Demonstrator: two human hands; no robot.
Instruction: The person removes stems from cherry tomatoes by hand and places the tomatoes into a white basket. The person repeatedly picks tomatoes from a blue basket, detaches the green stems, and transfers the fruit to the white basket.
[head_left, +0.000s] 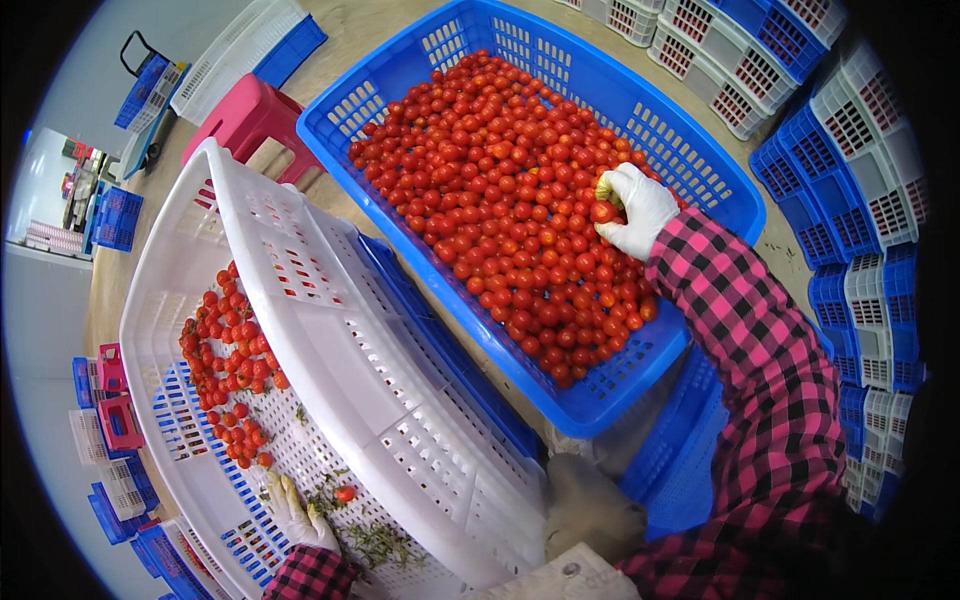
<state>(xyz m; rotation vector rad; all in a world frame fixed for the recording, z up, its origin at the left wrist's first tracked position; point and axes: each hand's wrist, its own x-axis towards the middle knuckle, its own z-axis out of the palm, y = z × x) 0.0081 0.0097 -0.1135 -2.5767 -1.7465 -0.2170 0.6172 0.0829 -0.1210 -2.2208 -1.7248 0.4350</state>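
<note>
My right hand (637, 208), in a white glove with yellow-stained fingertips, reaches over a blue plastic crate (442, 279) heaped with loose red cherry tomatoes (487, 180). Between its thumb and fingers is one cherry tomato (602, 212), just above the pile. To the left, my left hand (300, 514) lies low inside a white perforated crate (337, 360), fingers stretched out and nothing visible in them. Beyond its fingertips rests a cluster of cherry tomatoes (232, 345), some with green stems. Green stem scraps (379, 544) and a single tomato (346, 493) lie beside that hand.
A pink plastic stool (251, 120) stands behind the white crate. Stacked blue and white crates (832, 157) line the right side, with tomatoes showing through many openings. At the far left are a hand cart (150, 139) and more crates (124, 487).
</note>
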